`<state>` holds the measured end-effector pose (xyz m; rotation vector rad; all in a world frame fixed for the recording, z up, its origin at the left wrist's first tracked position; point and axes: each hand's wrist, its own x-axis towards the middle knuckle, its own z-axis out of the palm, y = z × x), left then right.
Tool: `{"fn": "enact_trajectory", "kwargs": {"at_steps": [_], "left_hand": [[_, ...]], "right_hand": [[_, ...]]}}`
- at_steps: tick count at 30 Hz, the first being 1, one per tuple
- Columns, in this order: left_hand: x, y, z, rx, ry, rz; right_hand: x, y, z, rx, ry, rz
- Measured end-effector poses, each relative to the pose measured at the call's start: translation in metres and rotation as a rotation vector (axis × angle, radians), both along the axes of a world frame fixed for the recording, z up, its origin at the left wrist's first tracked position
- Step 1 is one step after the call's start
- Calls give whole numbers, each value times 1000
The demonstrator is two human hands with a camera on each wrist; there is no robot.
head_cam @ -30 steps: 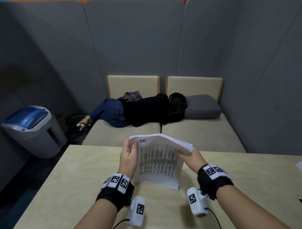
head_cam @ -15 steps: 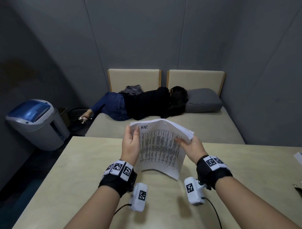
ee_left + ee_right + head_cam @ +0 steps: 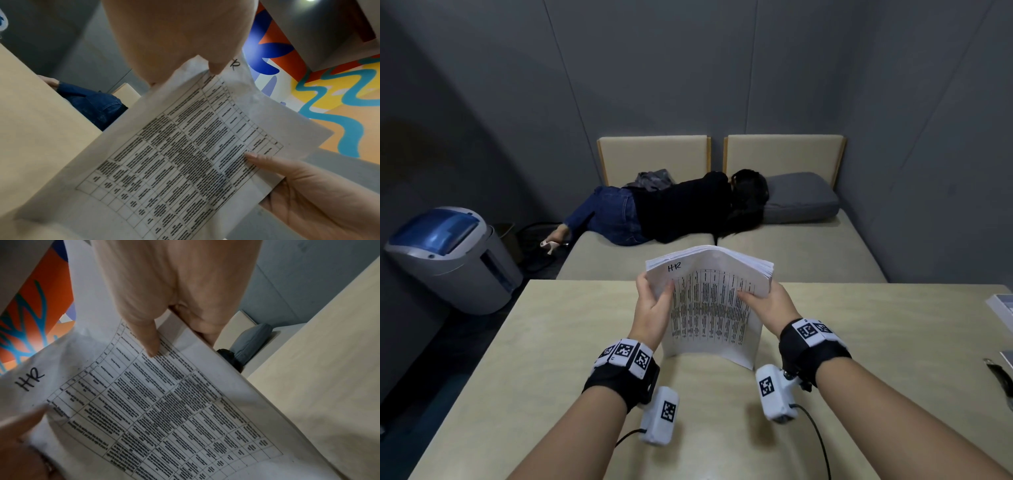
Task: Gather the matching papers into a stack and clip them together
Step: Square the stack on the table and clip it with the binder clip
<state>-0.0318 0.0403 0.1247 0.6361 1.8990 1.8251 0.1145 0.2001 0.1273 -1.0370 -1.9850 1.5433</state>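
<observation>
A stack of white papers [image 3: 712,305] with a printed table and "HR" handwritten at its top left stands nearly upright, its lower edge on the table [image 3: 551,342]. My left hand [image 3: 652,305] grips the stack's left edge, thumb on the front sheet. My right hand [image 3: 767,303] grips the right edge, thumb on the print and fingers behind. The top of the stack curves back and its sheets fan at the upper right. The left wrist view shows the printed sheet [image 3: 185,154] with the right hand's thumb on it; the right wrist view shows the stack [image 3: 164,402] and its "HR" mark.
A black clip-like object [image 3: 1000,373] and more white papers [image 3: 1001,306] lie at the table's right edge. Beyond the table a person [image 3: 671,212] lies on a beige bench with a grey cushion [image 3: 801,198]. A grey and blue machine [image 3: 448,253] stands on the floor, left.
Both hands keep their grip on the stack. The stack's top has bent further back and the hands sit slightly closer together; the head view has tilted down a little.
</observation>
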Motion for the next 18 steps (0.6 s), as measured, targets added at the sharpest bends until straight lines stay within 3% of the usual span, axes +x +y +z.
{"fn": "enact_trajectory", "kwargs": {"at_steps": [11, 18], "left_hand": [[-7, 6, 3, -252, 91, -32], [-8, 5, -26, -347, -10, -92]], "right_hand": [[1, 5, -4, 33, -56, -29], [10, 10, -27, -55, -168, 14]]}}
